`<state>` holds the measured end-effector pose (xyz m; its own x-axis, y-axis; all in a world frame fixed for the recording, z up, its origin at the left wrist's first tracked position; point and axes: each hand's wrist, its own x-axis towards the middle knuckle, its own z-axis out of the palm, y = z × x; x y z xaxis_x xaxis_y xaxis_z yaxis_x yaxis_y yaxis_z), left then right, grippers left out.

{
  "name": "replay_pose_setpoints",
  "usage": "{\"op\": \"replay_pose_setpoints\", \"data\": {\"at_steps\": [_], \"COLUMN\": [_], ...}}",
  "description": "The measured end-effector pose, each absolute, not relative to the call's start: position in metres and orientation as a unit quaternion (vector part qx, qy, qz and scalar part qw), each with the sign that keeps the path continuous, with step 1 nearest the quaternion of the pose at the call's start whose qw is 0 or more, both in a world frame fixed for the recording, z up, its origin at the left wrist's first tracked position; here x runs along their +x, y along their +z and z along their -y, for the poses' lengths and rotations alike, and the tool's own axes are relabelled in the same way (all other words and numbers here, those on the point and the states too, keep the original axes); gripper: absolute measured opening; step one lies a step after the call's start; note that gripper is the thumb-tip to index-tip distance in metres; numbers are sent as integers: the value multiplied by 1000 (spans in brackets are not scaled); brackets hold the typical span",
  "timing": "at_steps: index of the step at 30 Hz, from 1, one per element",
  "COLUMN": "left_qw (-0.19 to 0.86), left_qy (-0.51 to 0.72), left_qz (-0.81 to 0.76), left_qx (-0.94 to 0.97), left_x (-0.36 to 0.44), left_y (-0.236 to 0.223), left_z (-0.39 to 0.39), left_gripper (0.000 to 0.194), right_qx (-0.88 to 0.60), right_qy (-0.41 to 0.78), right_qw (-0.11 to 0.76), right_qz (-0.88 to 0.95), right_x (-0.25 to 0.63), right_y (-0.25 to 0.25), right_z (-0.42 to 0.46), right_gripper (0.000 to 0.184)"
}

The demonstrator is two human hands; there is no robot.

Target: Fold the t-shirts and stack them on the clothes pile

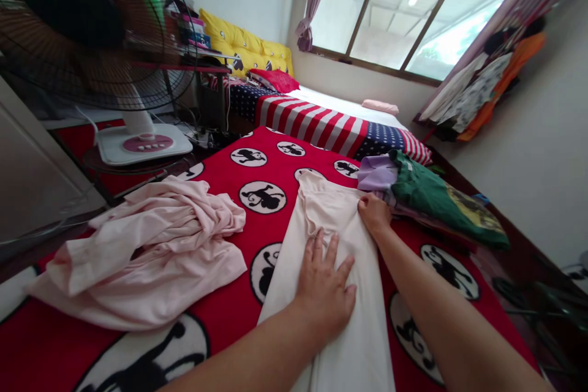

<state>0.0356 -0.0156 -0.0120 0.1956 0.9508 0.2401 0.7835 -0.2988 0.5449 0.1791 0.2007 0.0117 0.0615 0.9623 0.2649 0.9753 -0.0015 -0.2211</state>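
Observation:
A long cream-white garment (pixel 353 312) lies lengthwise on the red blanket (pixel 215 196) with black figures in white circles. My left hand (pixel 326 282) rests flat on its middle, fingers spread. At the garment's upper right edge my right hand (pixel 375 213) has its fingers closed, pinching the cloth there. A few creases run across the upper part between the hands. Just beyond my right hand sits a pile of clothes, with a green shirt (pixel 422 190) and a lilac cloth (pixel 376 173) showing. To the left is a crumpled pale pink garment (pixel 156 251).
An electric fan (pixel 144 141) stands at the left, its blades blurred. Behind the blanket is a bed with a stars-and-stripes cover (pixel 312 125), a red pillow (pixel 275 79) and yellow cushions (pixel 248 46). Clothes (pixel 487 86) hang on the right wall beside the window.

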Motion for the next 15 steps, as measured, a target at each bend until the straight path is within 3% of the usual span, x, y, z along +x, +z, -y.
{"op": "replay_pose_setpoints", "data": {"at_steps": [8, 15], "left_qw": [149, 100], "left_qy": [296, 284], "left_qz": [-602, -619], "left_qx": [726, 725], "left_x": [39, 36], "left_y": [-11, -11], "left_z": [18, 13], "left_gripper": [57, 60], "right_qx": [-655, -553], "right_qy": [-31, -20], "right_qw": [174, 233], "right_qz": [735, 800], "right_x": [175, 168], "right_y": [30, -17], "right_z": [-182, -150], "right_gripper": [28, 37]}}
